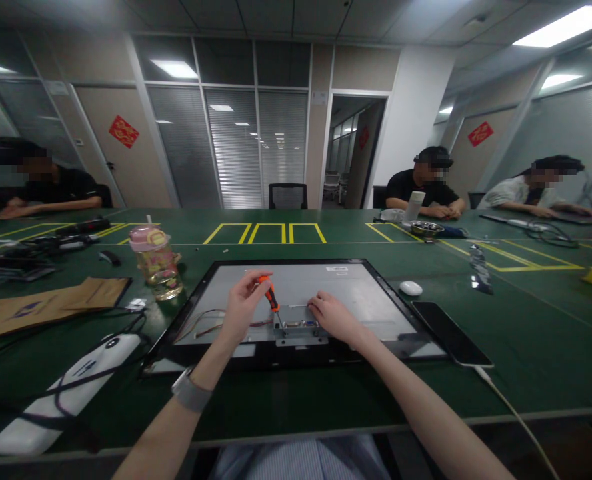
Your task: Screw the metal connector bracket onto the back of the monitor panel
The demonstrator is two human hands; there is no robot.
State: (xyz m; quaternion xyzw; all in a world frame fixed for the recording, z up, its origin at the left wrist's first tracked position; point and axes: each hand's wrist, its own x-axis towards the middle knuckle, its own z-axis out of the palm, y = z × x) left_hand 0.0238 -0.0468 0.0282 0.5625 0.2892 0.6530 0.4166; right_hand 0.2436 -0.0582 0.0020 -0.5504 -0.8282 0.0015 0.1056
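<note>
My left hand (246,297) has its fingers closed around the top of an orange and black screwdriver (272,295). The screwdriver slants, its shaft pointing down at the left end of a metal bracket with connector ports (301,325). My right hand (332,315) rests at the right end of this bracket, fingers bent onto its top edge; whether they grip something small is hidden. Beneath both hands lies a flat display panel (356,293) with a grey back and black frame. Thin wires (209,328) run from the bracket's left side across the panel.
A pink-lidded bottle (159,263), a white power strip (66,393) with black cables and a brown paper bag (51,303) lie left. To the right are a phone (451,333) on a cable and a white earbud case (411,288). Several people sit across the green table (326,400).
</note>
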